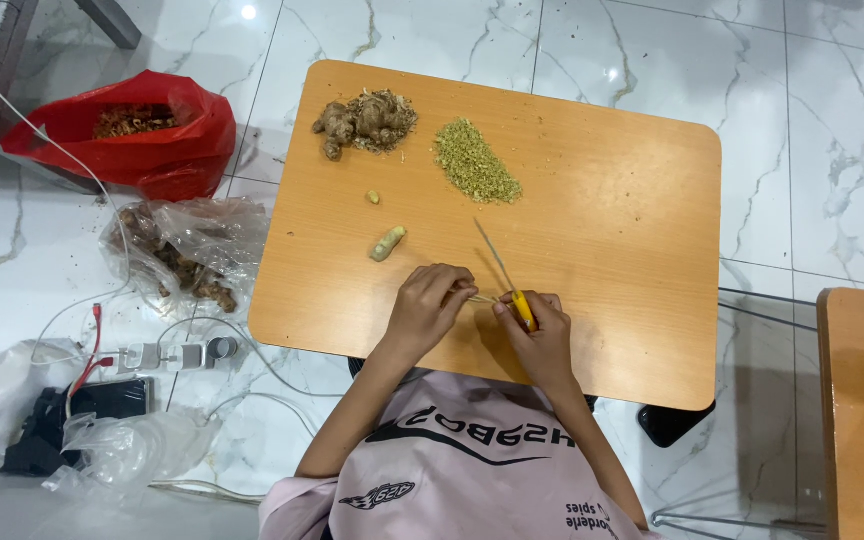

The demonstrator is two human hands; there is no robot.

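— What's nearest us, low in the middle of the frame?

— The person's two hands, meeting on the wooden bench (632,250). The right hand (540,335) is closed round a knife with a yellow handle (522,308); the thin blade runs up and to the left from the fist. The left hand (430,300) is curled, its fingertips pinched on a small pale sliver (480,298) lying right between the two hands, under the base of the blade.

— Which way does that sliver lie?

— Its long axis runs left to right, roughly crosswise to the blade. Both hands touch it or nearly so; the left actually pins it. It's too small to say more than thin and yellowish.

— And further up?

— Just above and left of the left hand, a peeled pale root piece (388,243), lying on a slant, and past it a tiny nub (374,197). Toward the top of the bench, a heap of finely chopped greenish-yellow bits (476,160), and left of it a clump of knobbly brown roots (364,122).

— Off the bench?

— On the marble floor, upper left, a red bag (167,150) of scraps, and below it a clear bag (187,250) of more roots.
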